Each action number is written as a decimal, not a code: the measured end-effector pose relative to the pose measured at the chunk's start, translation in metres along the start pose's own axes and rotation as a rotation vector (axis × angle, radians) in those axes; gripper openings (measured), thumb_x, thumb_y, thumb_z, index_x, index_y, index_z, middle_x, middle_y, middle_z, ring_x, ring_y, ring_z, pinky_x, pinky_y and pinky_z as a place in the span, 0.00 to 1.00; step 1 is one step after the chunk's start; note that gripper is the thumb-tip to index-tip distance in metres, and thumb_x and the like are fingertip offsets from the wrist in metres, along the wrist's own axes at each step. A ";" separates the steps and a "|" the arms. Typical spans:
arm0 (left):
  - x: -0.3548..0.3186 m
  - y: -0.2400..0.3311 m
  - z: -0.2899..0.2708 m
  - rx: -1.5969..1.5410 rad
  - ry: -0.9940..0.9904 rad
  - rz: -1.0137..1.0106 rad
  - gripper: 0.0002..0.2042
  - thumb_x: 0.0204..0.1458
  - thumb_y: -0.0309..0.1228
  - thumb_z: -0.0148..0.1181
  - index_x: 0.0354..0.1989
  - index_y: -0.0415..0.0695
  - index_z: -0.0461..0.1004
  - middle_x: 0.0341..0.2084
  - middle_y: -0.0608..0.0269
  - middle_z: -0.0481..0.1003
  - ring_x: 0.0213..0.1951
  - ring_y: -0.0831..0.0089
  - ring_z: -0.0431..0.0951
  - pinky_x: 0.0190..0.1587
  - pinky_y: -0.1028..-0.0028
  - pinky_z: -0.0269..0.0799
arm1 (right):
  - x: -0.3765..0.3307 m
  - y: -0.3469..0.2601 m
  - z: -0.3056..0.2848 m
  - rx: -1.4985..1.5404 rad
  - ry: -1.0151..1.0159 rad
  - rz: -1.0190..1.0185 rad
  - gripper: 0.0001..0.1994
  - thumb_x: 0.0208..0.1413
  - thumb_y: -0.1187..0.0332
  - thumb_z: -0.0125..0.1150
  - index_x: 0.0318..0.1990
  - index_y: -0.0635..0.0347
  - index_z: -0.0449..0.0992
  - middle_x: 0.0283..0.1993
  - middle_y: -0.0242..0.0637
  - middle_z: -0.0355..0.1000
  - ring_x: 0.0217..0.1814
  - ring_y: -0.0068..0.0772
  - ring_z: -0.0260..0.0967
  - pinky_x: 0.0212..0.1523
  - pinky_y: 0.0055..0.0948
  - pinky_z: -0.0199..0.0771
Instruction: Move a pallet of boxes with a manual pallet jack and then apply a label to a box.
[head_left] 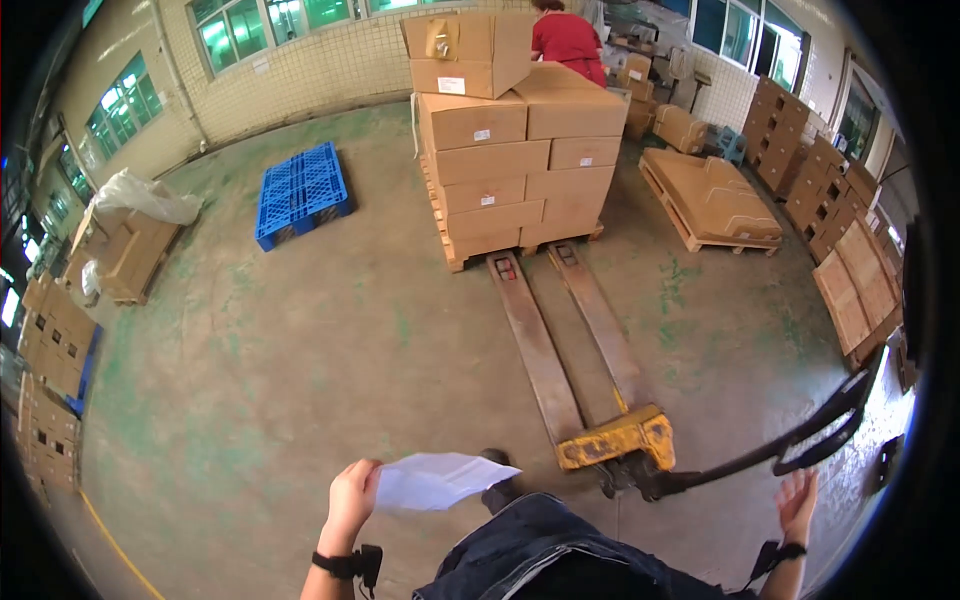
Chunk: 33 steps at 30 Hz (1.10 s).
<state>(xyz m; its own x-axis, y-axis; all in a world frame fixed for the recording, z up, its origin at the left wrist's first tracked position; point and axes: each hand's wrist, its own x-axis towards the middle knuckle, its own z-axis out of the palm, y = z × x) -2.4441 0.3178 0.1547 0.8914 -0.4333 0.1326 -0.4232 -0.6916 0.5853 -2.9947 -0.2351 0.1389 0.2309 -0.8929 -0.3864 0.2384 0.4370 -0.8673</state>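
My left hand (352,497) is closed on the edge of a white sheet of paper (432,480), which sticks out to the right in front of my body. My right hand (796,502) is open with its fingers apart, just below the black handle (832,412) of a pallet jack, and it appears not to touch it. The yellow pallet jack (618,442) stands on the floor ahead of me. Its two worn forks point away toward a wooden pallet (457,264) stacked with brown cardboard boxes (490,160). The fork tips are close to the pallet's near side.
A blue plastic pallet (303,190) lies left of the stack. Flattened cardboard on a pallet (708,196) lies to the right. More cartons (832,195) line the right wall, and others (62,340) stand at left. Behind the stack is a person in red (568,42).
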 end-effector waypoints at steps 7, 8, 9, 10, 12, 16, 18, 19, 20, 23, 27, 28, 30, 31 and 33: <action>0.165 -0.019 0.007 0.126 -0.172 0.132 0.05 0.47 0.27 0.51 0.31 0.42 0.72 0.26 0.52 0.73 0.31 0.53 0.73 0.33 0.62 0.70 | -0.039 0.095 -0.051 0.546 0.391 -0.277 0.27 0.53 0.50 0.46 0.61 0.42 0.54 0.64 0.39 0.50 0.63 0.42 0.52 0.61 0.39 0.55; 0.186 -0.013 0.004 0.053 -0.153 0.157 0.05 0.48 0.27 0.51 0.30 0.42 0.72 0.26 0.52 0.73 0.31 0.53 0.73 0.33 0.62 0.70 | -0.055 0.094 -0.066 0.510 0.473 -0.240 0.29 0.50 0.51 0.52 0.60 0.40 0.54 0.64 0.39 0.50 0.63 0.45 0.50 0.58 0.46 0.56; 0.204 -0.012 0.001 0.060 -0.161 0.141 0.05 0.48 0.27 0.51 0.30 0.42 0.72 0.26 0.52 0.73 0.31 0.53 0.73 0.33 0.62 0.70 | -0.062 0.095 -0.041 0.478 0.538 -0.186 0.31 0.47 0.52 0.58 0.59 0.37 0.55 0.64 0.38 0.50 0.63 0.47 0.49 0.56 0.54 0.57; 0.223 -0.015 -0.002 0.068 -0.155 0.143 0.05 0.47 0.27 0.51 0.30 0.42 0.72 0.26 0.52 0.73 0.31 0.53 0.73 0.33 0.62 0.70 | -0.068 0.099 -0.023 0.383 0.693 -0.086 0.27 0.53 0.53 0.46 0.61 0.39 0.52 0.66 0.36 0.45 0.66 0.45 0.45 0.58 0.50 0.55; 0.260 -0.037 -0.012 0.052 -0.137 0.151 0.04 0.47 0.26 0.51 0.29 0.41 0.71 0.24 0.53 0.73 0.29 0.54 0.73 0.32 0.62 0.69 | -0.034 0.127 -0.053 0.382 1.037 -0.081 0.24 0.54 0.52 0.44 0.56 0.50 0.59 0.51 0.39 0.65 0.49 0.39 0.64 0.45 0.37 0.70; 0.333 -0.068 -0.023 0.046 -0.134 0.228 0.02 0.45 0.24 0.52 0.27 0.41 0.71 0.23 0.55 0.72 0.28 0.55 0.72 0.33 0.63 0.68 | 0.018 0.256 0.068 0.041 0.411 0.448 0.10 0.52 0.60 0.40 0.24 0.50 0.65 0.21 0.29 0.59 0.25 0.33 0.59 0.24 0.36 0.61; 0.384 -0.088 -0.031 0.105 -0.122 0.275 0.02 0.43 0.23 0.53 0.26 0.42 0.71 0.23 0.57 0.71 0.29 0.56 0.71 0.34 0.63 0.67 | 0.061 0.308 0.217 0.076 0.319 0.415 0.06 0.55 0.63 0.44 0.28 0.48 0.65 0.23 0.29 0.61 0.26 0.29 0.61 0.24 0.32 0.63; 0.413 -0.094 -0.034 0.107 -0.134 0.313 0.02 0.43 0.23 0.53 0.26 0.42 0.71 0.23 0.57 0.71 0.29 0.56 0.71 0.34 0.63 0.67 | 0.077 0.323 0.283 0.050 0.163 0.387 0.02 0.55 0.65 0.49 0.32 0.48 0.65 0.24 0.27 0.61 0.26 0.26 0.61 0.23 0.27 0.63; 0.448 -0.103 -0.036 0.133 -0.138 0.341 0.02 0.43 0.23 0.54 0.26 0.42 0.70 0.24 0.58 0.71 0.30 0.57 0.71 0.35 0.63 0.66 | 0.102 0.337 0.334 0.049 -0.099 0.417 0.01 0.55 0.67 0.49 0.33 0.50 0.65 0.25 0.30 0.62 0.27 0.27 0.62 0.25 0.28 0.65; 0.531 -0.124 -0.048 0.184 -0.149 0.408 0.03 0.41 0.23 0.54 0.26 0.41 0.70 0.26 0.59 0.71 0.30 0.59 0.70 0.35 0.64 0.66 | 0.129 0.341 0.574 -0.301 -0.139 0.424 0.06 0.54 0.64 0.52 0.33 0.55 0.69 0.24 0.28 0.64 0.24 0.21 0.63 0.23 0.22 0.66; 0.658 -0.098 -0.049 0.210 -0.267 0.681 0.04 0.40 0.22 0.54 0.27 0.42 0.70 0.28 0.61 0.71 0.32 0.60 0.71 0.37 0.65 0.65 | 0.169 0.333 0.785 -0.303 -0.548 0.418 0.12 0.55 0.61 0.52 0.40 0.58 0.70 0.32 0.29 0.68 0.32 0.21 0.66 0.32 0.21 0.68; 0.684 -0.090 -0.047 0.191 -0.284 0.757 0.05 0.40 0.22 0.54 0.27 0.43 0.70 0.28 0.62 0.71 0.33 0.60 0.71 0.37 0.65 0.65 | 0.186 0.331 0.830 -0.210 -0.598 0.450 0.13 0.56 0.62 0.52 0.44 0.59 0.69 0.38 0.32 0.69 0.38 0.25 0.68 0.39 0.22 0.68; 0.726 -0.079 -0.036 0.194 -0.327 0.790 0.05 0.39 0.21 0.54 0.27 0.43 0.70 0.29 0.62 0.71 0.34 0.61 0.71 0.38 0.65 0.65 | 0.219 0.331 0.915 -0.010 -0.632 0.471 0.13 0.55 0.64 0.54 0.44 0.59 0.68 0.38 0.33 0.70 0.40 0.28 0.68 0.40 0.24 0.69; 0.744 -0.075 -0.029 0.193 -0.342 0.821 0.06 0.38 0.20 0.54 0.27 0.43 0.70 0.30 0.63 0.71 0.34 0.62 0.71 0.39 0.66 0.65 | 0.238 0.332 0.950 0.062 -0.622 0.449 0.12 0.55 0.64 0.54 0.44 0.59 0.68 0.38 0.33 0.70 0.40 0.28 0.69 0.40 0.25 0.70; 0.772 -0.069 -0.013 0.212 -0.375 0.825 0.07 0.37 0.20 0.55 0.27 0.43 0.70 0.30 0.63 0.71 0.35 0.62 0.71 0.40 0.65 0.66 | 0.289 0.338 1.013 0.202 -0.601 0.369 0.12 0.54 0.65 0.54 0.44 0.59 0.68 0.38 0.34 0.70 0.40 0.29 0.69 0.39 0.26 0.70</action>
<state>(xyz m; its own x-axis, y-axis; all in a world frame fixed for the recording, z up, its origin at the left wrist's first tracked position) -1.7243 0.0383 0.2273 0.2004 -0.9677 0.1531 -0.9535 -0.1567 0.2575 -1.8919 -0.2354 0.0517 0.7937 -0.4956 -0.3527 0.2013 0.7611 -0.6166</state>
